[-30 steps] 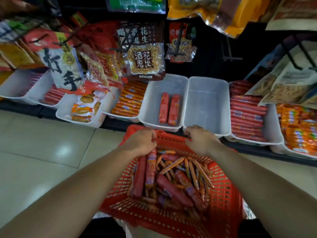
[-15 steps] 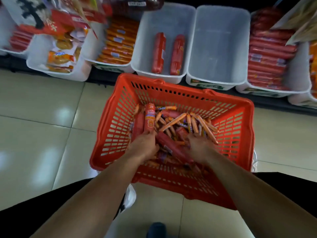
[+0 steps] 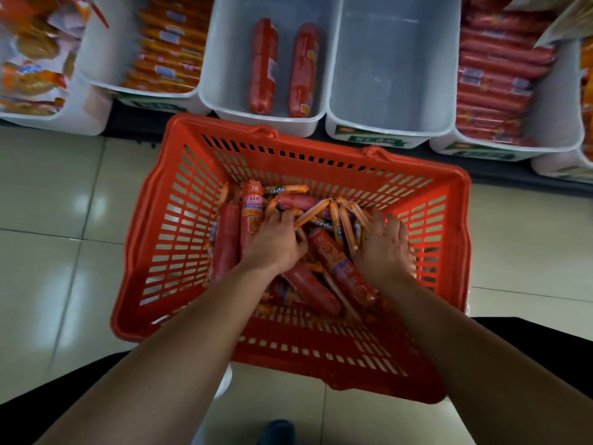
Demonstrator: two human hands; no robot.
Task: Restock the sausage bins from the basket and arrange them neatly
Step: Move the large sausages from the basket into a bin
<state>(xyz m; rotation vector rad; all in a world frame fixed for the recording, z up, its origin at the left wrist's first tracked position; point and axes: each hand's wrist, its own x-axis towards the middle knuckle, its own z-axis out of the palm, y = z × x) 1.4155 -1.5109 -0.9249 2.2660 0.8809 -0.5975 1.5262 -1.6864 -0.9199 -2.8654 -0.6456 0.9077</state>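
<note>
Basket: a red slatted basket [image 3: 179,252] is seen on the tiled floor [image 3: 48,203], directly in front of the row of white bins; all places below are given from it.
Basket contents: a jumbled pile of thick red sausages [image 3: 340,268] and thin orange sausage sticks [image 3: 313,211] is gathered on its bottom.
Left hand: the left hand [image 3: 276,242] is laid palm down on the pile, left of the basket's middle, with the fingers curled into the sausages; whether one is actually gripped cannot be told, as the fingertips are buried.
Right hand: the right hand [image 3: 386,248] is pressed onto the pile near the basket's right wall, fingers spread and bent downward; no hold on anything can be made out.
Bin beyond the basket's far-left corner: a white bin [image 3: 231,101] is seen with two thick red sausages [image 3: 264,65] laid side by side, lengthwise.
Bin beyond the far-right corner: a white bin [image 3: 398,75] is shown.
Bin further right: red sausages [image 3: 494,85] are stacked crosswise.
Bin further left: orange sausage packs [image 3: 167,56] are stacked, somewhat blurred.
</note>
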